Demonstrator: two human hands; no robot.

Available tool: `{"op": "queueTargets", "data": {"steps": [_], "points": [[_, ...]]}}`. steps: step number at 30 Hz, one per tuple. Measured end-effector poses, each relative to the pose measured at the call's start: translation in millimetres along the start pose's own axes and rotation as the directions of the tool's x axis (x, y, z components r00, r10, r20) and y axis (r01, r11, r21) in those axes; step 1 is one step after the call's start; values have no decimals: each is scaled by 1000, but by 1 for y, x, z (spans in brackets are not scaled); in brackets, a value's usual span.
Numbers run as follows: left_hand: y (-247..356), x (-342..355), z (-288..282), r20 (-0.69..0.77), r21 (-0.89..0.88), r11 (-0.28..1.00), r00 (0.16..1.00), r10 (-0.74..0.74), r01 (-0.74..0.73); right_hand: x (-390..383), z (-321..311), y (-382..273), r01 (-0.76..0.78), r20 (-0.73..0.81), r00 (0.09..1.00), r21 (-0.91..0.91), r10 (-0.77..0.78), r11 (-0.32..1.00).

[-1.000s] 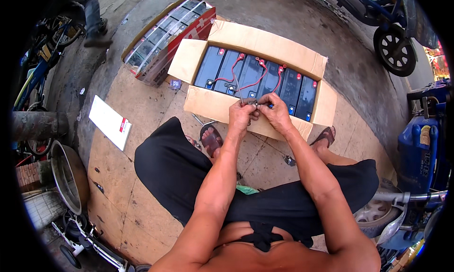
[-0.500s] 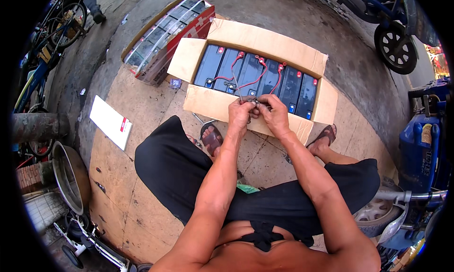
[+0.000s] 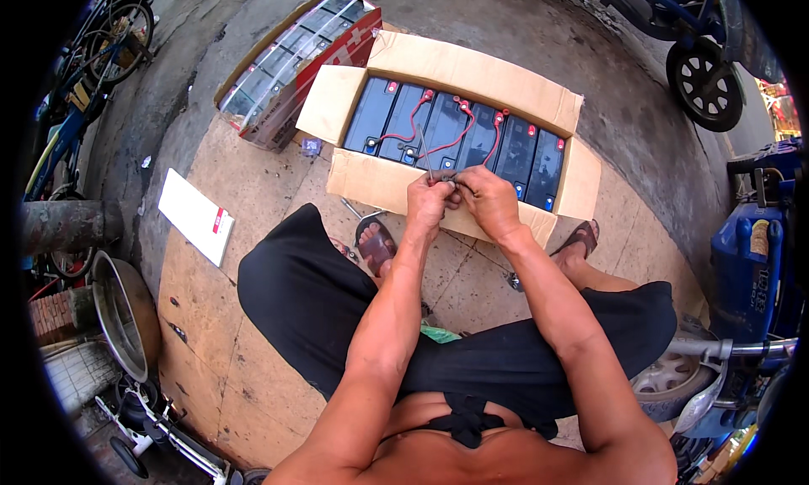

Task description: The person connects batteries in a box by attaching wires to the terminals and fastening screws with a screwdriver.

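My left hand (image 3: 430,202) and my right hand (image 3: 489,200) meet over the near flap of an open cardboard box (image 3: 371,182), fingertips pinched together. A thin metal rod (image 3: 425,151) sticks up from my left fingers over the batteries. Small dark pieces show between the fingertips, too small to name. Inside the box stands a row of several dark batteries (image 3: 443,129) with red and blue terminals. Red leads (image 3: 456,141) run between some of them. One red lead (image 3: 495,142) comes down toward my right fingers, where its end is hidden.
A second box (image 3: 329,72) of strapped batteries stands at the far left. On the board floor lie a white flat carton (image 3: 195,217) and a metal tool (image 3: 350,209) by my left foot. A metal basin (image 3: 125,316) and parked bikes line the left; blue vehicles (image 3: 750,266) stand right.
My hands stay together, the fingers shifting only slightly. At the top left, a walking person's leg has moved farther out of view.
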State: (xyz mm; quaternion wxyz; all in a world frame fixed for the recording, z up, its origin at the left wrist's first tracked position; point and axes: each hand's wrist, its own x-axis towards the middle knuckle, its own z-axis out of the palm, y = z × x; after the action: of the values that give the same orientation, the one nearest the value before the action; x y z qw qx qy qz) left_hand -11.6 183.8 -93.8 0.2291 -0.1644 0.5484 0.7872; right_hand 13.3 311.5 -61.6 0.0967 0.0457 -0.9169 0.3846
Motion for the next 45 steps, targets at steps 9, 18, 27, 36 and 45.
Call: {"op": "queueTargets", "data": {"steps": [9, 18, 27, 36, 45], "points": [[-9, 4, -5, 72, 100, 989, 992, 106, -113, 12, -13, 0, 83, 157, 985, -87, -68, 993], [-18, -12, 1, -18, -18, 996, 996, 91, -92, -6, 4, 26, -418, 241, 906, 387, 348, 822], [-43, 16, 0, -32, 624, 683, 860, 509, -380, 21, -2, 55, -160, 398, 908, 28, 136, 987], [31, -31, -30, -326, 348, 927, 910, 256, -137, 28, 26, 34, -407, 143, 899, -79, 415, 910], [30, -57, -34, -266, 20, 996, 959, 94, -92, 32, 35, 23, -581, 133, 803, -43, 581, 813]]}}
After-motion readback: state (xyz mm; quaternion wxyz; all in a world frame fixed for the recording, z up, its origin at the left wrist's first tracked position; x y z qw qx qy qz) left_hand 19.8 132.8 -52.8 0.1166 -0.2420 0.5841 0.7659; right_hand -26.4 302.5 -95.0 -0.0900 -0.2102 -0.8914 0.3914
